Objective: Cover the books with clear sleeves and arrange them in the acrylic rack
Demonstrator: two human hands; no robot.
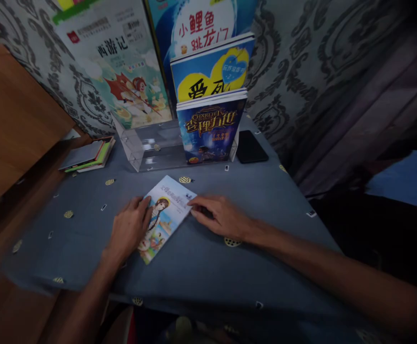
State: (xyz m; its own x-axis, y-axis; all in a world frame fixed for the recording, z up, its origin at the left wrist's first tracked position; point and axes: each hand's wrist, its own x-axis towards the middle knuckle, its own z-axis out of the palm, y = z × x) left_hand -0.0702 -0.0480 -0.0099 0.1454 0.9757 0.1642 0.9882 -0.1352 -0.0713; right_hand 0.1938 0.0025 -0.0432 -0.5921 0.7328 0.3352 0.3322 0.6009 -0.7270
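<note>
Taking the paperback as our clock's centre, we find the bare left hand [131, 224] at nine o'clock, fingers laid over the cover's edge; its thumb is hidden, so we cannot tell if that grip pinches. At three, the right hand [224, 217] has thumb and forefinger bent close at a corner; whether paper sits between them, we cannot tell. The slim paperback [174, 205], showing an illustrated girl in a yellow hat, lies closed and slanted on a counter [276, 210] covered in slate-blue, pineapple-print cloth. We judge the handling under way, not finished: this book lies flat and under hand, while others already stand upright.

Beyond, at twelve, a stepped, see-through plastic stand [161, 154] carries a glossy dark-blue Charlie book [210, 131], a yellow-and-blue book [211, 71], a pale-green Journey to the West [122, 71] and a blue carp storybook [201, 28]. A flat black device [251, 147] lies at two, stacked thin books [86, 160] at ten. Behind hangs damask-patterned grey fabric [272, 95].
</note>
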